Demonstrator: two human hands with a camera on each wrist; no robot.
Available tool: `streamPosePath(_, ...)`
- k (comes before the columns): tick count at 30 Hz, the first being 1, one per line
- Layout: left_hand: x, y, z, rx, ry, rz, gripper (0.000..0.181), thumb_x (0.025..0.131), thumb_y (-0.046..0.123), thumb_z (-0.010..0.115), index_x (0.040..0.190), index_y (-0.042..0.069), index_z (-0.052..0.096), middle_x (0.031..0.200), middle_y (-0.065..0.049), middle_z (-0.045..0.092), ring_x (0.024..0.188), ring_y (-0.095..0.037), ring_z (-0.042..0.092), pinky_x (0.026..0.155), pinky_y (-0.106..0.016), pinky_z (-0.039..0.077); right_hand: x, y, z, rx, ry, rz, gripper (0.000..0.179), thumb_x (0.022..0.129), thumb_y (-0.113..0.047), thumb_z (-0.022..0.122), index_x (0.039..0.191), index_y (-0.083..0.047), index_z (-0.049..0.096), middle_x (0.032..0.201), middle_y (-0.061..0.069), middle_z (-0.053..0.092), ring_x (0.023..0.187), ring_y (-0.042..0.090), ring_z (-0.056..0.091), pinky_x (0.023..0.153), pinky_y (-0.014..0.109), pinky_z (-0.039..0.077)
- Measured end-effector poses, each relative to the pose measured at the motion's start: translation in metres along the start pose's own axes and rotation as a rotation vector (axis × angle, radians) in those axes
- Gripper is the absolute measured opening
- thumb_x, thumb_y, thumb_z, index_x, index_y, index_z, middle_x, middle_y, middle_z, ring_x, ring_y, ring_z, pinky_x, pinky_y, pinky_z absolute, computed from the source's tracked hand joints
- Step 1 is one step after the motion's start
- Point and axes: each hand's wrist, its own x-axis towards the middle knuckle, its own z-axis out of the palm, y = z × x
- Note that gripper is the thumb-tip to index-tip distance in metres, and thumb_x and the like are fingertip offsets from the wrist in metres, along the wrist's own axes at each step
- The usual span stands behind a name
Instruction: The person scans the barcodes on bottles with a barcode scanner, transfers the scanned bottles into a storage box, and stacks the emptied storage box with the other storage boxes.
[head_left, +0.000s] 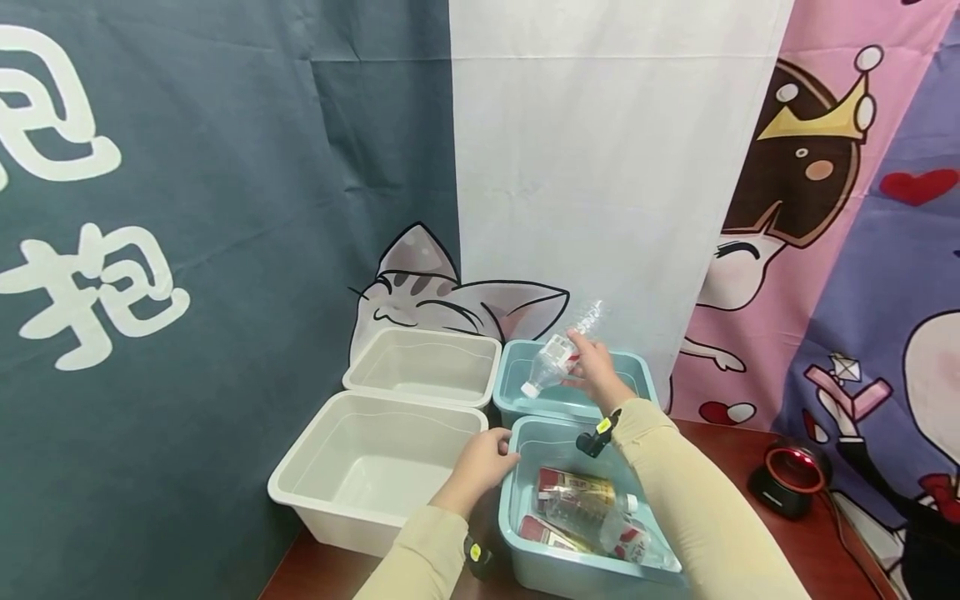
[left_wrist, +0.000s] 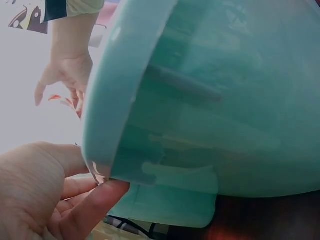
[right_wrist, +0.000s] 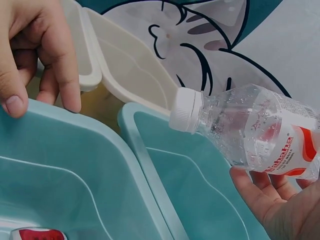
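Observation:
My right hand (head_left: 596, 372) holds a clear plastic bottle (head_left: 557, 357) over the far blue bin (head_left: 637, 371). In the right wrist view the bottle has a white cap and a red-and-white label; its base runs out of frame. My left hand (head_left: 482, 462) grips the near blue bin (head_left: 510, 492) by the rim at its far left corner. Thumb and fingers lie on either side of that rim in the left wrist view. Inside the near bin lie clear bottles (head_left: 581, 512) and red-and-gold boxes (head_left: 558, 533), partly covering one another.
Two beige bins, one near (head_left: 375, 483) and one far (head_left: 423, 367), stand left of the blue ones. A black device with a glowing red ring (head_left: 795, 471) and a cable sits at the right of the brown table (head_left: 720, 454). Printed cloth (head_left: 585, 167) hangs behind.

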Motion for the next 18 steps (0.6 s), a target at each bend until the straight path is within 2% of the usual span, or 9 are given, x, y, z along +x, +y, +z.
streamPosePath(5, -0.001, -0.001, 0.0, 0.002, -0.008, -0.006, 0.041, 0.089, 0.015, 0.076, 0.126, -0.001, 0.065, 0.095, -0.006, 0.068, 0.085, -0.019, 0.064, 0.075, -0.037, 0.061, -0.003, 0.001, 0.004, 0.006, 0.0, 0.003, 0.079, 0.098, -0.052, 0.059, 0.15, -0.002, 0.026, 0.122, 0.017, 0.049, 0.098, 0.033, 0.066, 0.084, 0.049, 0.06)
streamPosePath(8, 0.0, -0.001, 0.0, 0.021, -0.006, -0.005, 0.041, 0.089, 0.015, 0.076, 0.125, -0.001, 0.065, 0.095, -0.006, 0.068, 0.087, -0.02, 0.064, 0.077, -0.038, 0.061, -0.004, 0.002, 0.01, 0.022, -0.006, 0.013, 0.082, 0.099, -0.048, 0.059, 0.155, -0.003, 0.019, 0.118, 0.016, 0.049, 0.101, 0.036, 0.066, 0.084, 0.051, 0.06)
streamPosePath(12, 0.0, -0.002, 0.0, 0.037, -0.002, -0.001, 0.041, 0.089, 0.016, 0.077, 0.125, 0.0, 0.065, 0.094, -0.004, 0.068, 0.087, -0.018, 0.064, 0.078, -0.037, 0.06, -0.003, 0.005, 0.022, 0.06, -0.03, 0.037, 0.082, 0.099, -0.045, 0.061, 0.155, -0.001, 0.019, 0.115, 0.015, 0.051, 0.104, 0.038, 0.066, 0.087, 0.053, 0.058)
streamPosePath(15, 0.001, -0.002, 0.0, 0.037, 0.002, 0.002, 0.041, 0.089, 0.016, 0.076, 0.125, 0.0, 0.066, 0.094, -0.004, 0.068, 0.086, -0.018, 0.064, 0.077, -0.036, 0.06, -0.004, 0.008, 0.033, 0.124, -0.056, 0.061, 0.078, 0.099, -0.042, 0.062, 0.152, 0.0, 0.024, 0.125, 0.022, 0.052, 0.115, 0.043, 0.062, 0.091, 0.055, 0.056)
streamPosePath(18, 0.001, -0.002, 0.0, 0.033, 0.005, 0.011, 0.041, 0.089, 0.016, 0.076, 0.124, 0.0, 0.066, 0.094, -0.005, 0.069, 0.086, -0.018, 0.065, 0.077, -0.037, 0.06, -0.006, 0.011, 0.045, 0.205, -0.071, 0.093, 0.083, 0.099, -0.038, 0.063, 0.156, -0.004, 0.013, 0.141, 0.029, 0.044, 0.126, 0.049, 0.053, 0.096, 0.06, 0.051)
